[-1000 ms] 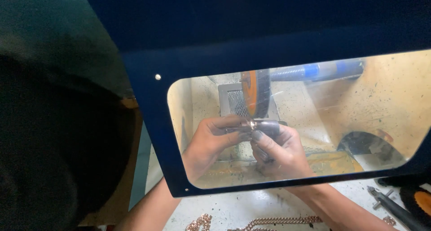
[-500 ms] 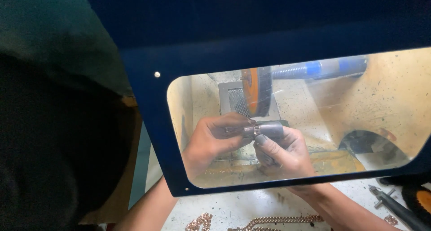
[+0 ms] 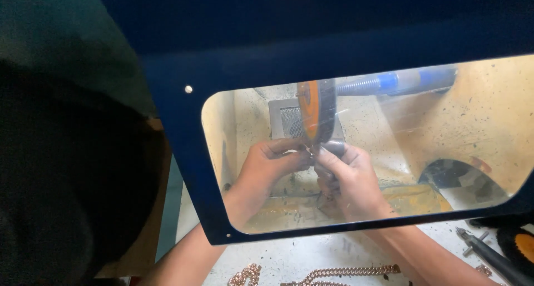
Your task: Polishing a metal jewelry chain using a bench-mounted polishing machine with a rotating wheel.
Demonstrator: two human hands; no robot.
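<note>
Both hands work inside a polishing enclosure, seen through the clear window of a dark blue guard panel. The left hand and the right hand are brought together, fingertips almost touching, directly below an orange polishing wheel. Between them they clamp a small grey metal workpiece; it is largely covered by the fingers, so its exact shape cannot be determined. The visible part lies with its long axis roughly horizontal, running from the left fingertips across the top of the right hand, and its upper side faces the lower rim of the wheel. Whether the workpiece touches the wheel cannot be told; it sits just beneath it. The left hand closes on the piece from the left with thumb and forefinger pinched. The right hand wraps around it from below and the right, fingers curled shut. The wheel stands on edge, mounted on a horizontal threaded spindle that extends right into a blue housing. A mesh vent sits in the rear wall behind the wheel. Outside the guard, on the speckled white desk, copper-coloured chains lie near the forearms, and a dark hand tool lies at the right.
</note>
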